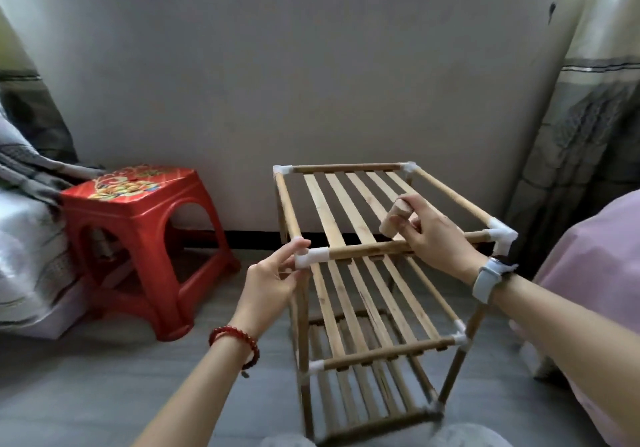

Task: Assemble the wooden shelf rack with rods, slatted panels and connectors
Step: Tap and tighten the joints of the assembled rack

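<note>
Bamboo-coloured wood makes up nearly all of the three-tier slatted shelf rack, which stands upright on the grey floor in front of me, close to the pale wall. I judge it light and fairly stiff, though the push-fit joints probably let it wobble and pull apart if I lift it by one rod.

My left hand rests its fingertips on the white plastic corner connector at the near left of the top tier; the fingers look only lightly curved, touching the piece without wrapping it. My right hand is closed around a short, stubby wooden cylinder, pinched between thumb and fingers above the top slatted panel.

That short piece is smooth and round, so I expect it could roll if dropped; holding it across its middle seems safest. For steadying the rack, the corner connectors and the upright rods beside them look like the best places to hold.

A red plastic stool sits to the left.
</note>
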